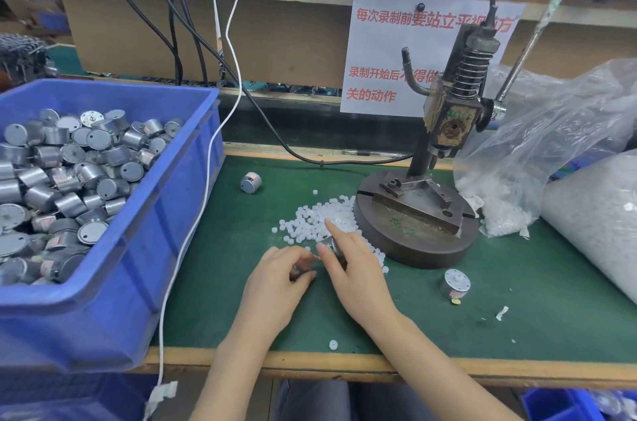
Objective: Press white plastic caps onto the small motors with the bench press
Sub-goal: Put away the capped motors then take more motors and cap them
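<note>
Here, both hands meet on the green bench (524,324), just left of the press (418,231) base. The left hand (275,282) has its fingers curled round a small metal piece (299,271), mostly hidden. The right hand (356,270) pinches a motor (330,244) with thumb and finger, its index finger stretched onto the pile of white caps (315,218). A blue bin (179,213) of motors stands at left. One loose motor (455,282) lies near the press base.

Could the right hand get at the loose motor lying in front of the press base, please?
Probably yes: the loose motor lies on open green mat beside the right hand, nothing between, though that hand grips another motor.
</note>
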A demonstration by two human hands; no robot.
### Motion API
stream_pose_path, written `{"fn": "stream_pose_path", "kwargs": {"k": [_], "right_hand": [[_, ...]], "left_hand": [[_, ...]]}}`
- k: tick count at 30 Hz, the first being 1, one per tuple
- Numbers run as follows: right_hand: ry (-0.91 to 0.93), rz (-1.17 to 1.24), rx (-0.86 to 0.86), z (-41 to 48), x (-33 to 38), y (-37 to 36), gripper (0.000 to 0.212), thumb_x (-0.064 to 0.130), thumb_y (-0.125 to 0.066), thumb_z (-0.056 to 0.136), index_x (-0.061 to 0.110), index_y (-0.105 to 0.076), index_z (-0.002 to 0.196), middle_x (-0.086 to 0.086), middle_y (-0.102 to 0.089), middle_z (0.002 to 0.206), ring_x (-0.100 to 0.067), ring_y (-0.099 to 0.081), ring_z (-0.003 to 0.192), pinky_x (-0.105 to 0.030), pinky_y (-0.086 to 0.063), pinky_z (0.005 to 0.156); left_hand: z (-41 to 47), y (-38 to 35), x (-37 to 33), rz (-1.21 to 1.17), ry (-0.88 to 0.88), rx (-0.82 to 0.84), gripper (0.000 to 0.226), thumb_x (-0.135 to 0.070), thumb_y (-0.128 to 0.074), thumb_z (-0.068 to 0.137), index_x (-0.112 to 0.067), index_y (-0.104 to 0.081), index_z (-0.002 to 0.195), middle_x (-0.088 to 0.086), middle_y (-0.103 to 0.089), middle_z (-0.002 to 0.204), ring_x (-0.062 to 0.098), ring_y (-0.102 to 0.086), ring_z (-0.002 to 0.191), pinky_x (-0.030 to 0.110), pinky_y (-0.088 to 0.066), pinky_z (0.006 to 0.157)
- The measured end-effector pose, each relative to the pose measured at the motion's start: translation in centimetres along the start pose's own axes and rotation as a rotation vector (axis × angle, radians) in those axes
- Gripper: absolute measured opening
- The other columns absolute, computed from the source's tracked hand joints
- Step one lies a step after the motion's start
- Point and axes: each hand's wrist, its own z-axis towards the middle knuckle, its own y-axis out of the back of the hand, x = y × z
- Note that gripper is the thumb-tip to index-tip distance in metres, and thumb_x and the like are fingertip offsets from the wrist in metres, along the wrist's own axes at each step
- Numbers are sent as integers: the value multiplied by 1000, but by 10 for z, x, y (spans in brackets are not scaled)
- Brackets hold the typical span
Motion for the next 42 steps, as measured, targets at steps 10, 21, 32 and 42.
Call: {"fn": "stream_pose_path", "kwargs": {"k": [10, 21, 32, 42], "right_hand": [[31, -146, 222, -3, 1, -2, 48, 40, -36, 98, 34, -26, 145, 6, -41, 96, -13, -48, 91, -30, -42, 83], [30, -118, 228, -2, -2, -2, 46, 33, -37, 100, 28, -29, 145, 3, -43, 100, -13, -47, 94, -20, -34, 79], [93, -208, 245, -3, -1, -2, 48, 34, -37, 99, 28, -27, 146, 1, -46, 109, -16, -48, 99, -30, -40, 86], [209, -363, 266, -5, -1, -8, 54, 35, -37, 99, 21, -20, 148, -6, -42, 116, -20, -49, 88, -22, -35, 74]], "left_hand": [[1, 5, 1, -150, 118, -147, 22, -16, -53, 91, -31, -59, 76, -2, -62, 69, 11, -59, 66, 21, -45, 64], [3, 4, 1, -181, 152, -184, 22, -15, -45, 95, -14, -61, 80, -1, -60, 67, 11, -56, 67, 4, -37, 55], [3, 5, 2, -181, 177, -157, 25, -17, -44, 96, -9, -61, 79, 2, -60, 67, -2, -55, 64, 4, -37, 55], [4, 4, 0, -165, 165, -146, 24, -15, -44, 95, -7, -61, 80, 1, -60, 68, 6, -57, 64, 3, -37, 51]]}}
